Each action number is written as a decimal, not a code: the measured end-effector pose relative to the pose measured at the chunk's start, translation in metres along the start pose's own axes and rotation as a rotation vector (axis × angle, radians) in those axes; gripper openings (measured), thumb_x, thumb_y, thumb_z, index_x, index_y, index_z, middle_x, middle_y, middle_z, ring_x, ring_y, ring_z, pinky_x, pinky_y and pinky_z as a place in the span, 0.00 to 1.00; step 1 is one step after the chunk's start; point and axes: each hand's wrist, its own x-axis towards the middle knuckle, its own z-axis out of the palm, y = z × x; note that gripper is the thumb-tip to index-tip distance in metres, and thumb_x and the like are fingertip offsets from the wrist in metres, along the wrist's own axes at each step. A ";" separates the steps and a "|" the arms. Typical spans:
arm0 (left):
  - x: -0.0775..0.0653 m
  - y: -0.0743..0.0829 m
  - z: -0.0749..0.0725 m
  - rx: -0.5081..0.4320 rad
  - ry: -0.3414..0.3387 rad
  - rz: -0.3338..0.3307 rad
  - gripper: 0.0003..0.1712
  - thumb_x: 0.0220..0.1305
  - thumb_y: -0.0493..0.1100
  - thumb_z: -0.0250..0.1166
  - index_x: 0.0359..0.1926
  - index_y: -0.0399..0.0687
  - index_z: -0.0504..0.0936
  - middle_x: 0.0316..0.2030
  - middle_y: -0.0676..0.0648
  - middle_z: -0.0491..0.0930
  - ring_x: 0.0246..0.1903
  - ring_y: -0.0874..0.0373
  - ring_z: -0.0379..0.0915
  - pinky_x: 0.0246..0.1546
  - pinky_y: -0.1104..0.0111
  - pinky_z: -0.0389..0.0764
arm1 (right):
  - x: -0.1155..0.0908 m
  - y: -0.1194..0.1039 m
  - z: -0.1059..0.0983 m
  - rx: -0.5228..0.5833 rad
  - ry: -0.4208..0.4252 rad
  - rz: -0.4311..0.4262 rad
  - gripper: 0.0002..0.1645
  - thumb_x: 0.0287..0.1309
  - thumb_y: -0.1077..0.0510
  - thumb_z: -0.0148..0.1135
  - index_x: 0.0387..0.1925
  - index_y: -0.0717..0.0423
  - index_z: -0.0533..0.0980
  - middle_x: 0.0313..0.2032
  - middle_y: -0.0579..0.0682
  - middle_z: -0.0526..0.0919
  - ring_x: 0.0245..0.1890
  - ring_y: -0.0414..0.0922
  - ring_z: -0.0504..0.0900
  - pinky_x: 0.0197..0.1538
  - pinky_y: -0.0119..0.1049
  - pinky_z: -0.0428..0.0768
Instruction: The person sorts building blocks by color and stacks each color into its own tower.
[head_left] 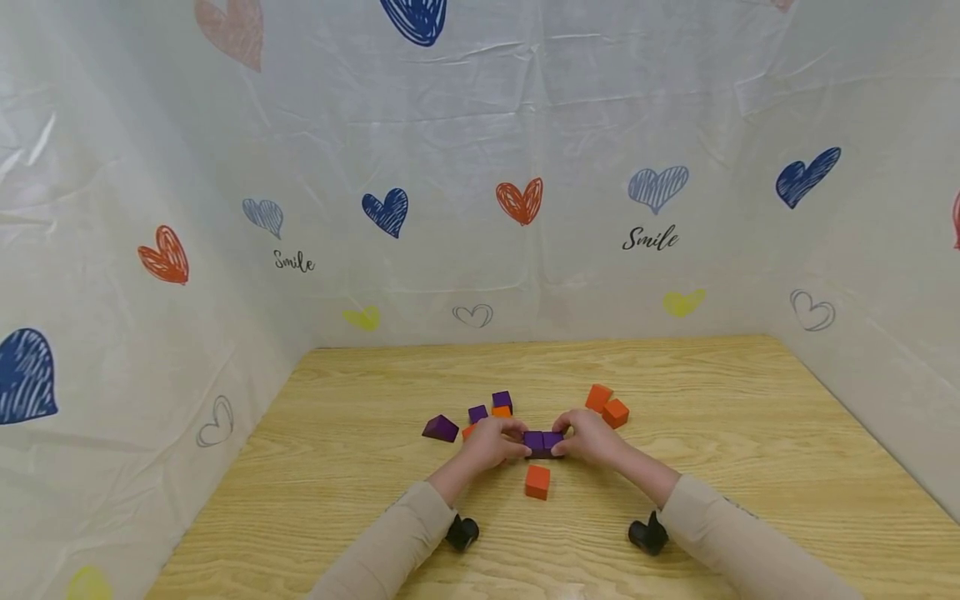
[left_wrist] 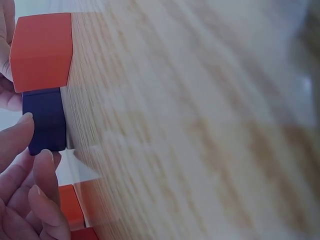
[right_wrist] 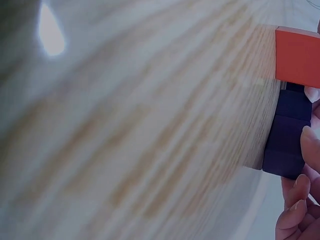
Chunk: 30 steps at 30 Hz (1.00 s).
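Observation:
Two purple cubes sit side by side on the wooden table, touching each other. The left one is pinched by my left hand between thumb and fingers. My right hand grips the right purple cube in the same way. On the near side of the pair lies an orange cube, apart from both hands. In the left wrist view, fingers bear on the end of a purple cube. The right wrist view shows fingertips against the other purple cube.
Left of the hands are a purple wedge-like block, purple cubes and orange blocks, some partly hidden by my left hand. Two orange cubes lie beyond my right hand. A heart-printed curtain borders the wooden table.

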 end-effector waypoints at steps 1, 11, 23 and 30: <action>0.000 0.000 0.000 0.002 0.001 0.002 0.16 0.51 0.41 0.69 0.43 0.46 0.81 0.37 0.48 0.81 0.35 0.58 0.73 0.33 0.69 0.74 | 0.000 0.000 0.000 0.004 0.001 -0.002 0.12 0.42 0.61 0.72 0.31 0.59 0.80 0.29 0.47 0.79 0.29 0.40 0.72 0.36 0.34 0.72; 0.002 0.000 0.001 0.004 0.003 -0.011 0.17 0.52 0.42 0.69 0.45 0.47 0.81 0.38 0.49 0.81 0.37 0.58 0.75 0.35 0.69 0.75 | -0.002 0.009 -0.004 0.066 -0.046 -0.067 0.12 0.45 0.59 0.70 0.33 0.58 0.78 0.28 0.46 0.78 0.28 0.39 0.70 0.32 0.31 0.69; 0.002 0.000 0.001 0.006 -0.004 -0.013 0.16 0.52 0.42 0.69 0.44 0.46 0.81 0.37 0.48 0.82 0.35 0.59 0.74 0.30 0.71 0.75 | -0.002 0.026 -0.007 0.206 -0.100 -0.053 0.21 0.45 0.59 0.70 0.41 0.67 0.77 0.31 0.49 0.80 0.32 0.41 0.76 0.34 0.32 0.76; 0.001 -0.001 0.001 0.009 -0.004 0.001 0.16 0.52 0.41 0.69 0.43 0.45 0.80 0.37 0.47 0.82 0.34 0.59 0.75 0.30 0.71 0.74 | -0.003 0.026 -0.008 0.319 -0.124 -0.001 0.18 0.46 0.60 0.69 0.39 0.66 0.77 0.30 0.49 0.80 0.29 0.40 0.76 0.31 0.33 0.76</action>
